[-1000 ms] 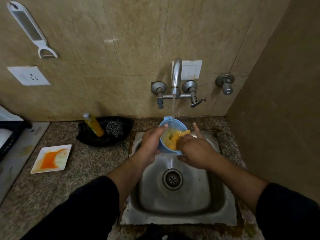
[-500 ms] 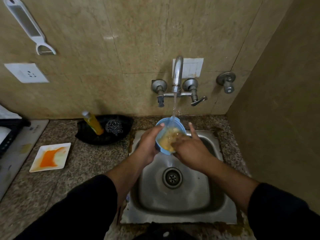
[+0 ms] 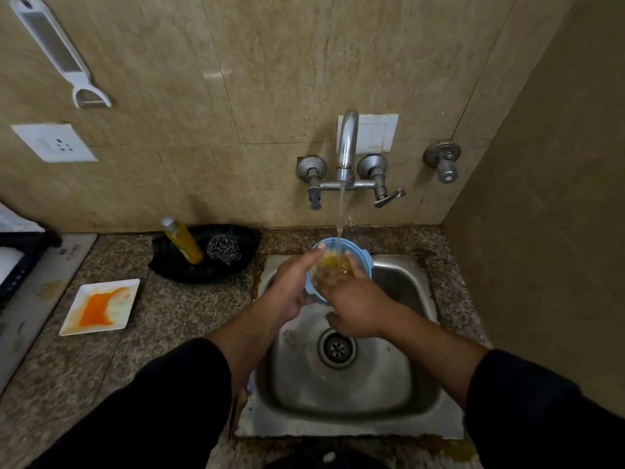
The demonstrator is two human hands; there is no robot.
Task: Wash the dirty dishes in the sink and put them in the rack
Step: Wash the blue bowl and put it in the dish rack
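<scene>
A blue bowl (image 3: pixel 363 262) with yellow-orange residue is held over the back of the steel sink (image 3: pixel 416 394), under running water from the tap (image 3: pixel 346 147). My left hand (image 3: pixel 291 286) grips the bowl's left rim, thumb on top. My right hand (image 3: pixel 355 302) reaches into the bowl from the front, its fingers inside and blurred in the water. A white square plate (image 3: pixel 101 306) smeared with orange sauce lies on the counter to the left. The black rack (image 3: pixel 20 265) shows at the far left edge.
A black tray (image 3: pixel 189 275) behind the plate holds a yellow soap bottle (image 3: pixel 182 243) and a steel scrubber (image 3: pixel 223 249). A wall stands close on the right. A peeler (image 3: pixel 57 52) hangs on the back wall above a socket (image 3: pixel 55 143).
My right hand has moved deeper into the bowl, its pointing finger now tucked in. The yellow residue has thinned and turned watery. The bowl stays under the stream.
</scene>
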